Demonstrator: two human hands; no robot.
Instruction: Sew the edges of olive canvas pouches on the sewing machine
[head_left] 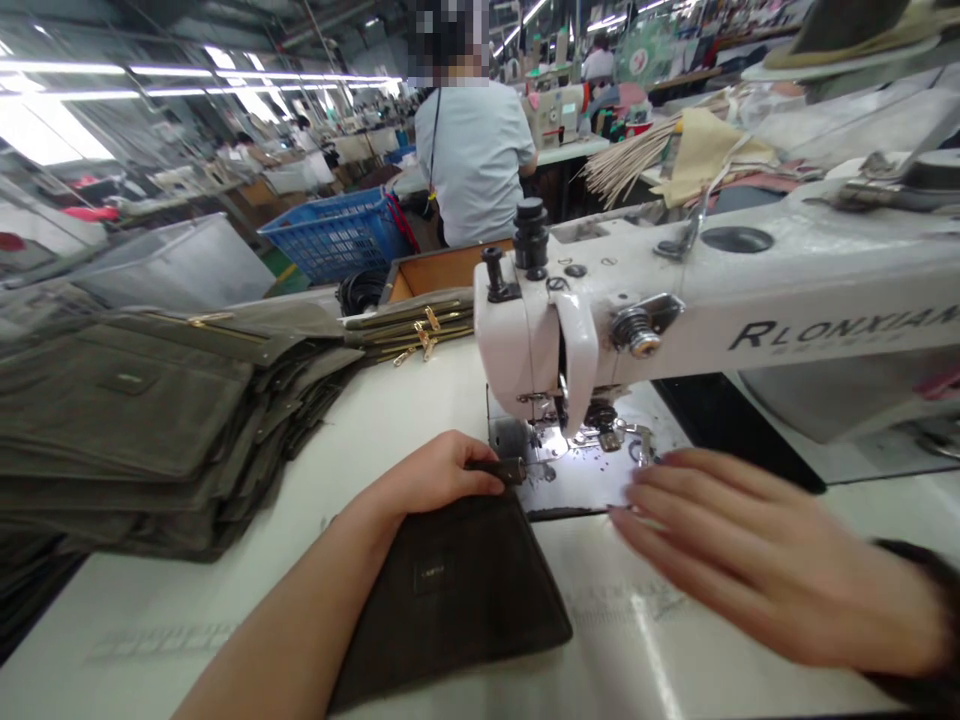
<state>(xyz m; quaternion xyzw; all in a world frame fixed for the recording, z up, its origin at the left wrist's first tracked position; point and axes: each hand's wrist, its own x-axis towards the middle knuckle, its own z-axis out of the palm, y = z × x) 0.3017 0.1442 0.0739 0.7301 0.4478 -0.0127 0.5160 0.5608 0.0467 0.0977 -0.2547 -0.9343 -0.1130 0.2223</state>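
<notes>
My left hand [454,470] is closed on the top edge of a dark olive fabric panel [465,600], which has a small label near its upper left. A folded or rolled bit of the panel's edge sticks out past my thumb, close to the needle area of a white sewing machine [637,310]. The panel hangs down toward me over the white table. To the right, my right hand [750,550] is blurred, its fingers stretched out with nothing seen in them. Its fingertips are near the machine's lit metal plate [592,480].
Stacked olive fabric pieces [150,400] lie at the left. Behind them are pieces with gold zippers [420,335]. A blue basket [330,240] stands farther back, near a seated person in a light shirt [480,150]. Printed ruler marks [165,640] run along the table.
</notes>
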